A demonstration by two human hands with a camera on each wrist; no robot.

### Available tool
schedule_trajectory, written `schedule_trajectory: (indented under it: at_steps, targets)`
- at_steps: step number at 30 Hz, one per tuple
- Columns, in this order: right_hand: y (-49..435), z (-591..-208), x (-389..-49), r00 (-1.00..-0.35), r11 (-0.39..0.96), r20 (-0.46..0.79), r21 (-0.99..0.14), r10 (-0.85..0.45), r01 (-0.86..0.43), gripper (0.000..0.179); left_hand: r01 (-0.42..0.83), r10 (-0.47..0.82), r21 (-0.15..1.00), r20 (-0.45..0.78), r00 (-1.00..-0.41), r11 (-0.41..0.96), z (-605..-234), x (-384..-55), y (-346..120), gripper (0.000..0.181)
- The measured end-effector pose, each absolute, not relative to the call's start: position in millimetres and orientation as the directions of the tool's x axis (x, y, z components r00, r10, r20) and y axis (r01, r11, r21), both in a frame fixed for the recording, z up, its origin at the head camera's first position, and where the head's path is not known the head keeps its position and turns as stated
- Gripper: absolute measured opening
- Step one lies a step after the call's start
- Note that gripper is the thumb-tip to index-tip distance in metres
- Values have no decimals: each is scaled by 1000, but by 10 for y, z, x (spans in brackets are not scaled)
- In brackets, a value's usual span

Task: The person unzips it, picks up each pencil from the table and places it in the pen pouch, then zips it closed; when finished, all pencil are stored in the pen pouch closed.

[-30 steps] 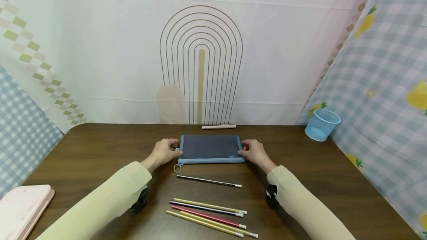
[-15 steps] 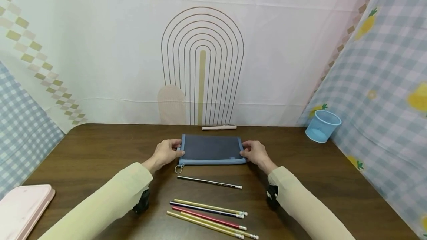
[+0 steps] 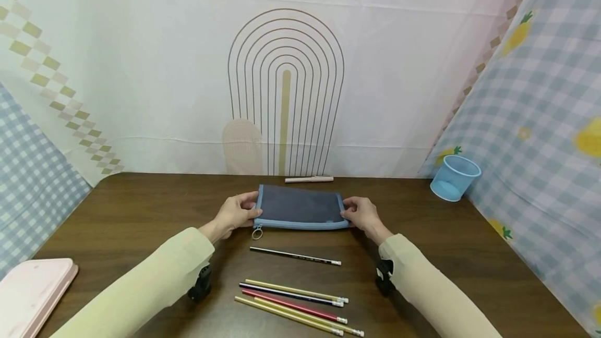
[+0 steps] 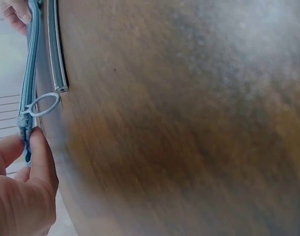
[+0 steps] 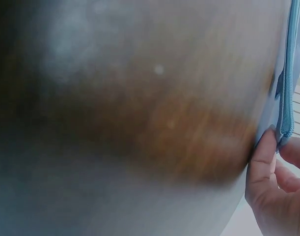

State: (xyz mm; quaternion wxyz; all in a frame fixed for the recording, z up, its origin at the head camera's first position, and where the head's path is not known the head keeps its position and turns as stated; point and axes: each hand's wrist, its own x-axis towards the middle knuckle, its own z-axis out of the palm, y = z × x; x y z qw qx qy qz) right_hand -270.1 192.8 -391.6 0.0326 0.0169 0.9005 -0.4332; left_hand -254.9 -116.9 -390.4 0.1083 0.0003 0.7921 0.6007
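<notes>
A dark zip pencil pouch [image 3: 300, 205] with light-blue edging is near the back of the table. My left hand [image 3: 233, 212] pinches its left end between thumb and fingers; in the left wrist view a ring-shaped zipper pull [image 4: 45, 104] hangs just beyond those fingertips. At the other end, my right hand [image 3: 363, 215] pinches the pouch's right edge, beside the zipper [image 5: 288, 88] in the right wrist view. The zipper side faces me. In front of the pouch lies a black pencil [image 3: 296, 256]. The pouch's contents cannot be made out.
Several pencils, including a red one [image 3: 296, 306], lie side by side nearer me. Behind the pouch is a pale pen [image 3: 309, 179]. A blue cup [image 3: 453, 177] leans at the back right by the checked cloth. A pink case [image 3: 33, 296] sits at the left.
The pouch's left end has risen slightly and shifted a little right, with the left hand still pinching it. The ring pull now hangs a bit higher. The pencils stay in place.
</notes>
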Motion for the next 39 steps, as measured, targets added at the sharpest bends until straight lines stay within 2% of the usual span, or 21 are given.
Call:
schedule_trajectory:
  at_steps: [6, 10, 12, 14, 17, 19, 22, 25, 31, 39]
  targets:
    - [1944, -3900, -2697, -999, 724, -27, -690, -36, -7, 32, -165, 119, 957, -197, -973, 238, -3894, -2513, -1127, 55]
    - [1965, -3842, -2683, -989, 781, 135, -610, -67, -136, 31, -206, 97, 962, -226, -969, 180, -3881, -2524, -1091, 55]
    - [1932, -3797, -2652, -973, 771, 222, -608, -66, -191, 26, -223, 92, 963, -239, -967, 152, -3868, -2533, -1070, 55]
    - [1841, -3745, -2592, -963, 710, 254, -663, -86, -238, 19, -237, 85, 964, -248, -965, 119, -3851, -2539, -1048, 55]
    - [1599, -3688, -2450, -963, 532, 182, -806, -198, -262, 14, -249, 74, 965, -255, -964, 76, -3829, -2538, -1008, 56]
    - [1412, -3674, -2339, -945, 416, 111, -878, -308, -239, 17, -256, 67, 966, -258, -964, 44, -3817, -2532, -973, 56]
    - [1161, -3687, -2187, -905, 326, 28, -928, -425, -182, 23, -261, 62, 965, -261, -963, 8, -3795, -2515, -911, 56]
    - [983, -3722, -2079, -886, 310, -30, -942, -463, -130, 26, -265, 58, 964, -264, -963, -8, -3776, -2503, -854, 56]
    - [821, -3803, -2009, -892, 302, -70, -950, -447, -76, 30, -277, 56, 961, -276, -959, -10, -3752, -2484, -794, 56]
    - [756, -3853, -2048, -918, 349, -28, -929, -396, -122, 16, -271, 38, 963, -271, -962, -6, -3770, -2458, -773, 55]
